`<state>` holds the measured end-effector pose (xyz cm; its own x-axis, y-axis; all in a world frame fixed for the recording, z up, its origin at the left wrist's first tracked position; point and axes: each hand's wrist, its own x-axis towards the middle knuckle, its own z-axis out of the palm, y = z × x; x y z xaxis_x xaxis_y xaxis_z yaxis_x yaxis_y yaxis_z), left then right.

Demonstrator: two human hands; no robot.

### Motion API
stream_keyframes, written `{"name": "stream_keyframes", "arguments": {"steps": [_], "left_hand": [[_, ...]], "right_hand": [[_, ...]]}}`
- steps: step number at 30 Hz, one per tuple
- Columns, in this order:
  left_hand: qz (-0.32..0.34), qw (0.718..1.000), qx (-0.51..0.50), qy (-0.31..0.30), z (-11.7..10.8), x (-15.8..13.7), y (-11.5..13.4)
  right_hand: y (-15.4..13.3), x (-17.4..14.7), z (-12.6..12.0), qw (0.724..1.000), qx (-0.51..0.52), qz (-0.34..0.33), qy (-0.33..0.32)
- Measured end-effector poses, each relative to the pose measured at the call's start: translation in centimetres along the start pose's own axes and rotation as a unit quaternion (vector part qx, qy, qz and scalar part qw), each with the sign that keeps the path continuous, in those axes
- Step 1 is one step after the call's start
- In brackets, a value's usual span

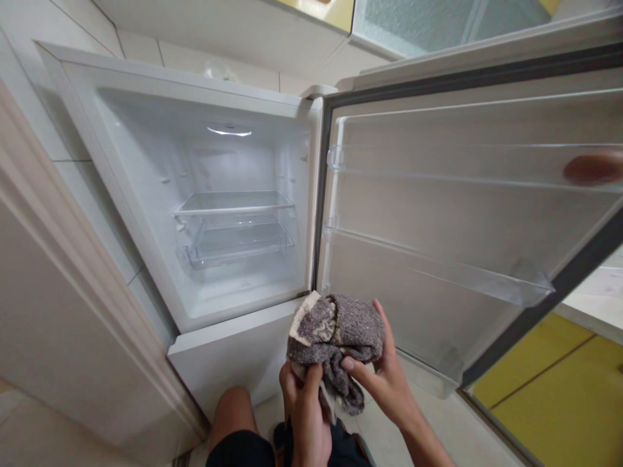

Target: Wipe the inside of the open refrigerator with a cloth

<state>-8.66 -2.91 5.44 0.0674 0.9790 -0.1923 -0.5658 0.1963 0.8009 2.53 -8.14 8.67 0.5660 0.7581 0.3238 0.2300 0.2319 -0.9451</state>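
1. Landmark: fridge [160,194], door [467,214] swung fully open to its right. All positions are given against it.
2. Grey cloth [335,340] is bunched in front of the fridge's lower edge, just below the hinge line and clear of the cabinet.
3. Left hand [304,415] is closed on the cloth's underside, thumb pressed up into the folds.
4. Right hand [384,376] cups the cloth's right side, fingers curled round the bundle; both hands grip it.
5. Fridge interior: lamp on, glass shelf [233,202] mid-cavity, clear tray [238,243] just below it. Nothing stands on either.
6. Door carries two clear bins [438,266]; both look bare.
7. Blurred pinkish shape at the door's upper right edge; cannot tell what it is.
8. Judgement: fold the cloth to a flat pad before it meets the liner; a loose tail would drag across the shelf edges.
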Motion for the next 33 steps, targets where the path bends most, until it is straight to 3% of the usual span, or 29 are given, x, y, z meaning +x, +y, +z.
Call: {"name": "stream_keyframes", "arguments": {"steps": [2, 5, 8, 11, 15, 20, 24, 29, 31, 33], "left_hand": [[0.019, 1.000, 0.000, 0.021, 0.5, 0.2, 0.0], [0.042, 0.999, 0.001, 0.009, 0.8, 0.2, -0.5], [0.006, 0.998, -0.003, -0.055, 0.1, 0.2, -1.6], [-0.039, 0.985, -0.021, -0.166, -0.8, 0.4, -2.2], [-0.026, 0.954, -0.041, -0.296, -0.5, 0.4, -1.4], [0.050, 0.913, 0.069, -0.399, 1.7, -0.2, 1.3], [0.109, 0.900, 0.147, -0.396, 2.6, -0.2, 1.8], [0.183, 0.886, 0.242, -0.350, 3.3, 1.9, -0.7], [0.228, 0.862, 0.287, -0.351, 4.4, 3.4, -2.1], [0.274, 0.820, 0.340, -0.371, 5.7, 4.9, -3.7]], "right_hand": [[-0.1, -0.6, 0.2, 0.998, 0.008, -0.061, 0.023], [-0.3, -1.3, 0.1, 0.993, -0.033, -0.107, -0.023], [-0.7, -1.3, -0.1, 0.995, -0.046, -0.073, -0.056], [-1.2, -0.8, -0.1, 0.998, -0.003, -0.022, -0.056], [-1.1, 0.1, 0.0, 0.998, 0.009, -0.035, 0.050], [-0.3, 1.3, -0.4, 0.986, 0.067, -0.022, 0.153], [0.9, 2.1, -2.3, 0.948, 0.166, 0.034, 0.270], [2.2, 2.8, -7.5, 0.896, 0.261, 0.038, 0.356], [2.2, 3.0, -9.6, 0.877, 0.276, 0.019, 0.392], [1.9, 3.2, -10.8, 0.863, 0.288, 0.011, 0.416]]}}
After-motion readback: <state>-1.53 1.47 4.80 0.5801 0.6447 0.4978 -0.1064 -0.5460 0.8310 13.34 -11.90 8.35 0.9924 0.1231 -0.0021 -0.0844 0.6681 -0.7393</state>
